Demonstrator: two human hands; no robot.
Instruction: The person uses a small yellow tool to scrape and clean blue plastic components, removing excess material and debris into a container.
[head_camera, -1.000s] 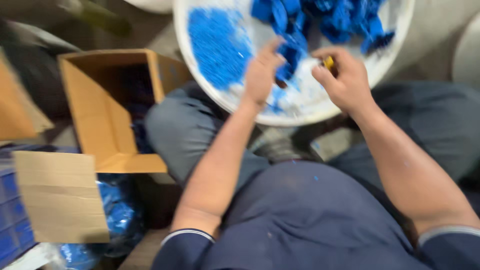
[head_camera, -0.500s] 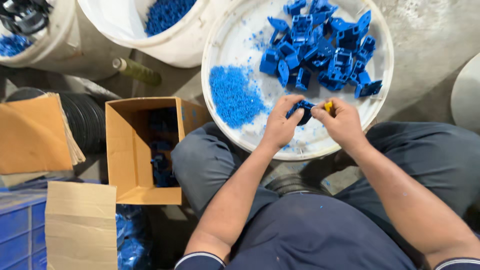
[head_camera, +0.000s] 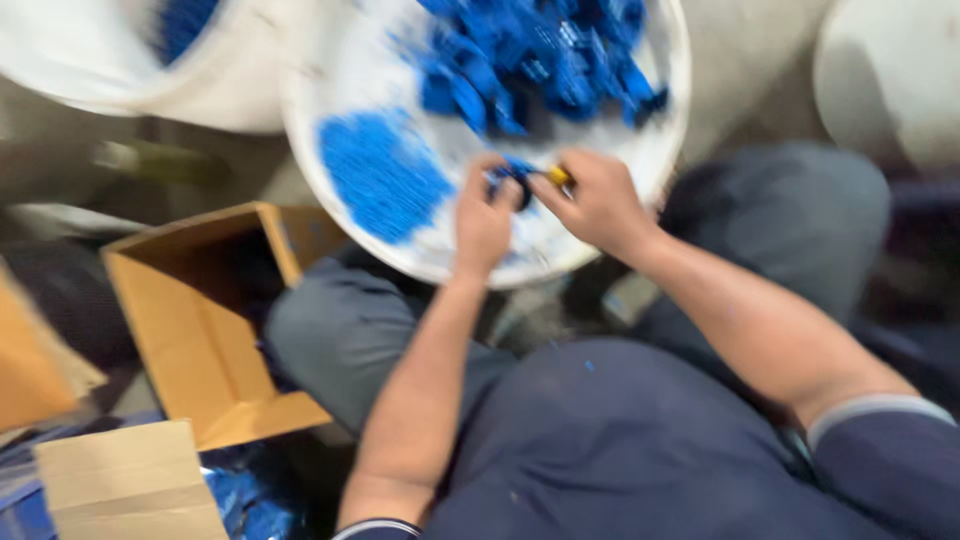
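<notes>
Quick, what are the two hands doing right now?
Left hand: closed on a small blue plastic piece.
Right hand: closed on a small yellow-tipped tool; blur hides what kind.

View tilted and blurred since half a second ago: cardboard box (head_camera: 200, 320) slid lower left, white tray (head_camera: 420, 250) now fills top centre. Both hands shifted left on the tray; left hand (head_camera: 483, 222) and right hand (head_camera: 598, 205) stay pinched together on the small blue part (head_camera: 512, 178).

Blue part (head_camera: 512, 176) blurred, mostly hand-covered
</notes>
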